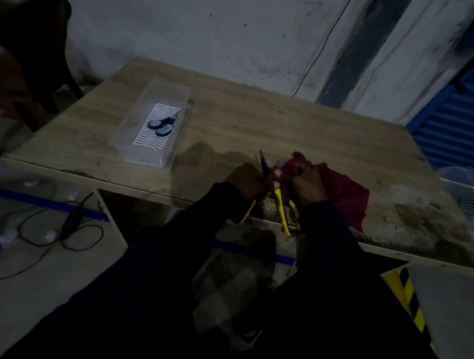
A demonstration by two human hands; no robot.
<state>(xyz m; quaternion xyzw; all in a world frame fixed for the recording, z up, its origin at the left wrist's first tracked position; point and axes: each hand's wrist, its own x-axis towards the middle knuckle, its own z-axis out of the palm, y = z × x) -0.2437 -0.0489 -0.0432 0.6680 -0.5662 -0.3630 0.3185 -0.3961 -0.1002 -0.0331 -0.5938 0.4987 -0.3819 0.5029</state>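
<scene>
Yellow-handled steel shears (278, 199): left hand (246, 181) clenched round pivot, steadying; right hand (309, 187) pinching maroon cloth rag (345, 193) against blade, apparently wiping.

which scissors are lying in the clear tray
The dark-handled pair, on the clear tray's striped liner at far left; the yellow-handled pair is gripped by the left hand, right hand holding the red cloth.

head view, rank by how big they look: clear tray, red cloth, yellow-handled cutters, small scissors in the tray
1. clear tray and red cloth: these look alike, and the cloth is partly hidden, so they are left unranked
2. yellow-handled cutters
3. small scissors, though they lie farther from the camera
</scene>
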